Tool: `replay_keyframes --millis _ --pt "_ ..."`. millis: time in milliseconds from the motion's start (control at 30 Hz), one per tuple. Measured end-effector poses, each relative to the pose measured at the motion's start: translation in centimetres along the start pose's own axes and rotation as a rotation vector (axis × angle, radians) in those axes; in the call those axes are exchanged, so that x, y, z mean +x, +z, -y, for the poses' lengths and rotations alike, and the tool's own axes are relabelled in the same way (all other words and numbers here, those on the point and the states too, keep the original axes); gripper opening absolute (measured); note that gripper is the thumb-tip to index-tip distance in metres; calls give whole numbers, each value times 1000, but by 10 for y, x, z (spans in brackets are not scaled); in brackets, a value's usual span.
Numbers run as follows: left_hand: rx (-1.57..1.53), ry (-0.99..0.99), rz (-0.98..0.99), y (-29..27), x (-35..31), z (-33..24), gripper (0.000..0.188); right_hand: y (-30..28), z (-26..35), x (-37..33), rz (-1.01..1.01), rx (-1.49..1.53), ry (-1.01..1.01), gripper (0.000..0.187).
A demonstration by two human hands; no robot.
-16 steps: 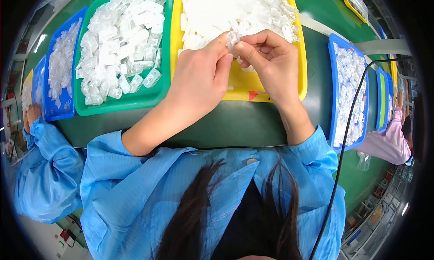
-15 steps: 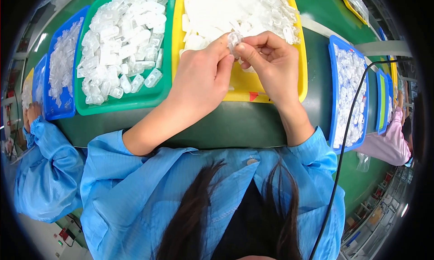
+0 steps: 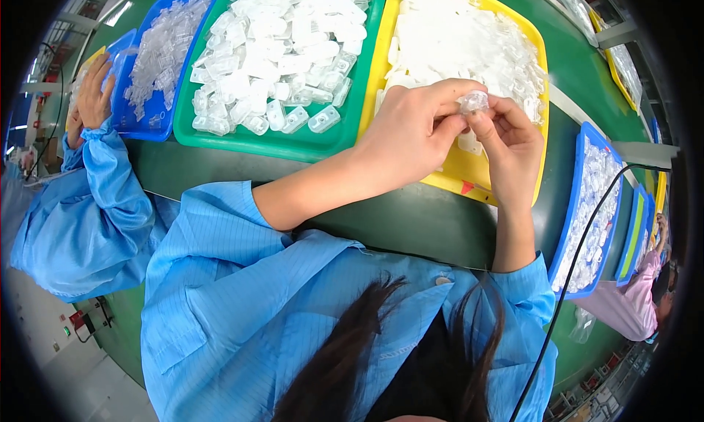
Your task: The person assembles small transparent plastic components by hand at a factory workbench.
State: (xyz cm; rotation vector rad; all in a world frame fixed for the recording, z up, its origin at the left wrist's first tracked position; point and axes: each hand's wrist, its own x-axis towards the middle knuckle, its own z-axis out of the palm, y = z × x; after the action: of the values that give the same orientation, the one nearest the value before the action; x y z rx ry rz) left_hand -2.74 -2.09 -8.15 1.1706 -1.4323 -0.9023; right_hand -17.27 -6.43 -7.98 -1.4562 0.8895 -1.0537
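Note:
A small clear plastic part (image 3: 473, 101) is pinched between my two hands above the yellow tray (image 3: 533, 37). My left hand (image 3: 411, 132) grips it from the left with thumb and forefinger. From the right, my right hand (image 3: 507, 143) holds it with thumb and fingertips. My fingers hide some of the part, and its finer shape is too small to tell. White and translucent flat pieces (image 3: 455, 37) heap up in the yellow tray beyond my hands. To the left, a green tray (image 3: 279, 149) holds clear plastic housings (image 3: 286, 48).
Blue trays of clear parts stand at the far left (image 3: 163, 134) and the right (image 3: 561, 264). A black cable (image 3: 565, 294) runs down the right side. At left, a co-worker's hand (image 3: 95, 92) is raised near another tray; a pink-sleeved person (image 3: 623, 305) sits at right.
The view has turned, so trays and hands appear farther right and tilted. My hands keep their pinch on the clear part. The co-worker's hand at left shows higher in the picture.

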Motion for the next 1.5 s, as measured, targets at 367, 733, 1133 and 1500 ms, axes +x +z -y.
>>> replay_keyframes --millis 367,733,1133,1500 --pt "-170 38 42 9 -1 -2 25 -4 5 -4 -63 -666 -484 16" --pt "-369 106 26 13 -6 2 17 -9 1 -2 -151 -714 -851 21" --pt "-427 118 -138 19 -11 0 19 -9 3 0 -278 -736 -945 22" --pt "-54 416 -140 15 -11 7 25 -10 8 -2 -142 -491 -910 28"
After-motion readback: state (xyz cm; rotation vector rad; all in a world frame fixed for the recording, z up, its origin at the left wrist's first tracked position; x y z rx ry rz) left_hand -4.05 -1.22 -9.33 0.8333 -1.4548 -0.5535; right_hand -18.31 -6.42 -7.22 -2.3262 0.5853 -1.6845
